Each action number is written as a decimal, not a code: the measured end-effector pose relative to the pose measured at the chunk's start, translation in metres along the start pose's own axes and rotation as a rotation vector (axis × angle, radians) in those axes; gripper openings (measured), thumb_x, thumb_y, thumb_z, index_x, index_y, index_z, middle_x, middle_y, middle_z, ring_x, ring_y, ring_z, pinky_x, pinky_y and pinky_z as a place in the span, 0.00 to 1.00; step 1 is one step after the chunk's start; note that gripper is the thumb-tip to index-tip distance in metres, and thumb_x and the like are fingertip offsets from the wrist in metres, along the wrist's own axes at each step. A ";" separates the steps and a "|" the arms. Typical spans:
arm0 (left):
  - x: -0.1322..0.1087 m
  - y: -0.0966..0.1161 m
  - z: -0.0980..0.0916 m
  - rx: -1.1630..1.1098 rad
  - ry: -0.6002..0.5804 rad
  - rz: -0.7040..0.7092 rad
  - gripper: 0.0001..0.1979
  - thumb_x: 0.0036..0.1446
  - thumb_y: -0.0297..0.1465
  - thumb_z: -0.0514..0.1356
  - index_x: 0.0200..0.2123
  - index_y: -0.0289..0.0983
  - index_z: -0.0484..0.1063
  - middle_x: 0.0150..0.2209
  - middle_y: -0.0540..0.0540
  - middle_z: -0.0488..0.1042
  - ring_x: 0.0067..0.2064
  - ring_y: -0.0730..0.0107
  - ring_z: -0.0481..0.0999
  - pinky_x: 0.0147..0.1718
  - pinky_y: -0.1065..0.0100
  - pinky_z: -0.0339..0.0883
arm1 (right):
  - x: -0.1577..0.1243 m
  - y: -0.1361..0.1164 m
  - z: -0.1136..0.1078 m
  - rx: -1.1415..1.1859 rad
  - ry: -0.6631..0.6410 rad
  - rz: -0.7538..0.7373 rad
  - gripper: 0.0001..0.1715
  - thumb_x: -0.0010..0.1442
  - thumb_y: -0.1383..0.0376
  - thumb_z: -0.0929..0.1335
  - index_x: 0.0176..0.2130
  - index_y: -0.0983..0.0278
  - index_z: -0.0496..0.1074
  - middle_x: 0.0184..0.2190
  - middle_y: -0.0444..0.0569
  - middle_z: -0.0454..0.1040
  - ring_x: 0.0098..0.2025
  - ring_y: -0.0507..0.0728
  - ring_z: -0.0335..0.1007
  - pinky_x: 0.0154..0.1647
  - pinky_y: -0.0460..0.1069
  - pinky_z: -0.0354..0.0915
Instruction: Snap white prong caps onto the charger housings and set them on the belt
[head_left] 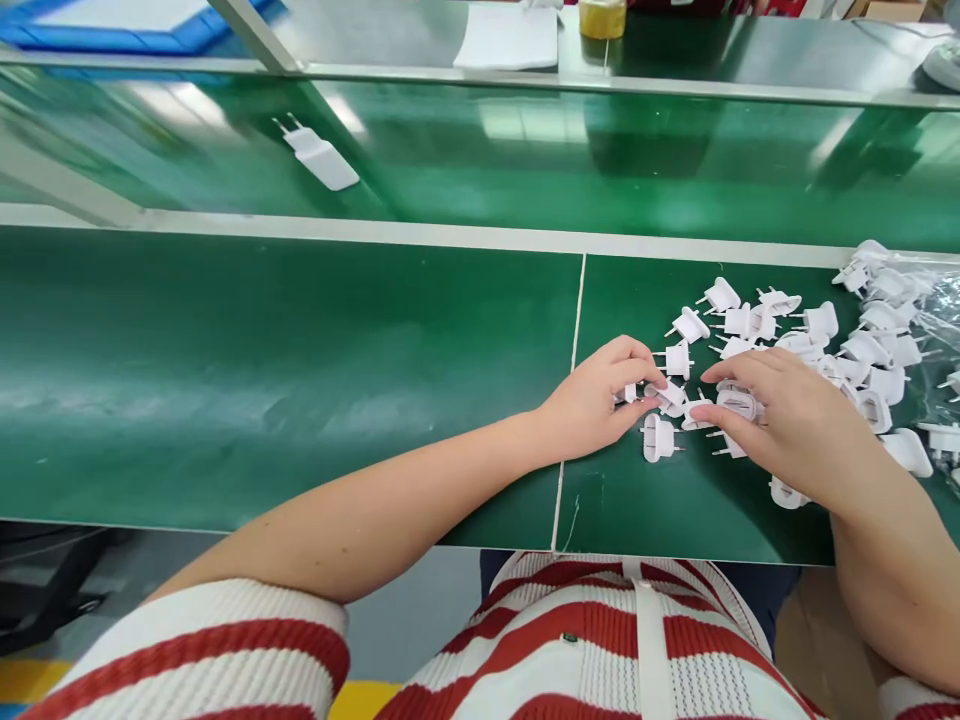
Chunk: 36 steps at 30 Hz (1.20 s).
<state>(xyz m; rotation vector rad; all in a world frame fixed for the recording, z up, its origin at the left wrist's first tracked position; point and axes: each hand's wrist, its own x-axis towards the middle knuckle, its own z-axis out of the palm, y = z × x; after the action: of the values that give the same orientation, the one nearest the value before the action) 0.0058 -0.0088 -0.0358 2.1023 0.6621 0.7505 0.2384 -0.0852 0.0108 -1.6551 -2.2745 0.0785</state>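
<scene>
Several small white plug parts (pixel 757 325) with metal pins lie scattered on the green bench surface (pixel 300 380) at the right. My left hand (pixel 600 400) rests on the bench at the pile's left edge, its fingers curled and pinched on one white plug part (pixel 666 396). My right hand (pixel 787 415) lies over the pile, fingers bent down on another white plug part (pixel 739 404). A single plug part (pixel 658 437) lies just below the two hands.
A clear plastic bag (pixel 922 300) with more plug parts sits at the right edge. A white charger (pixel 319 155) lies on the green conveyor belt (pixel 600 160) behind the metal rail. Farther back are a white sheet (pixel 510 38), a yellow jar (pixel 601 16) and a blue tray (pixel 112 25).
</scene>
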 end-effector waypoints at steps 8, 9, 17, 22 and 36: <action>-0.006 -0.004 -0.004 0.038 0.064 0.102 0.07 0.64 0.21 0.57 0.37 0.37 0.73 0.42 0.46 0.76 0.44 0.70 0.77 0.43 0.67 0.73 | 0.012 -0.011 0.015 0.011 -0.073 -0.084 0.26 0.72 0.72 0.61 0.65 0.62 0.69 0.70 0.56 0.64 0.58 0.67 0.73 0.54 0.64 0.75; -0.007 -0.004 -0.004 0.041 0.070 0.102 0.08 0.64 0.21 0.57 0.36 0.37 0.73 0.42 0.46 0.76 0.44 0.70 0.77 0.42 0.67 0.73 | 0.013 -0.010 0.017 0.046 -0.072 -0.066 0.23 0.72 0.72 0.61 0.62 0.63 0.72 0.69 0.58 0.65 0.57 0.67 0.74 0.53 0.63 0.76; -0.010 0.002 -0.006 0.043 0.071 0.052 0.05 0.60 0.23 0.61 0.38 0.38 0.73 0.41 0.46 0.79 0.44 0.66 0.77 0.47 0.63 0.71 | 0.012 -0.002 0.013 0.275 0.156 0.105 0.03 0.65 0.66 0.72 0.40 0.59 0.78 0.44 0.48 0.80 0.40 0.58 0.80 0.38 0.53 0.81; -0.009 0.010 -0.013 -0.001 0.078 0.035 0.15 0.56 0.33 0.63 0.48 0.38 0.72 0.49 0.42 0.80 0.55 0.56 0.75 0.60 0.52 0.63 | 0.009 -0.013 0.010 0.582 0.221 0.228 0.12 0.62 0.63 0.76 0.47 0.56 0.79 0.46 0.47 0.80 0.45 0.57 0.81 0.46 0.53 0.83; -0.008 0.034 -0.012 0.018 0.146 -0.003 0.17 0.73 0.39 0.56 0.33 0.39 0.76 0.37 0.49 0.83 0.47 0.66 0.79 0.53 0.58 0.60 | -0.003 -0.044 0.001 0.394 0.413 -0.021 0.28 0.56 0.64 0.81 0.54 0.50 0.77 0.38 0.42 0.83 0.31 0.55 0.81 0.30 0.49 0.81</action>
<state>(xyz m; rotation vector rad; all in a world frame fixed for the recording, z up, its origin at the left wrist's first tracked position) -0.0013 -0.0271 -0.0048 2.0759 0.7534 0.9059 0.1985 -0.1026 0.0197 -1.3024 -1.8264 0.1530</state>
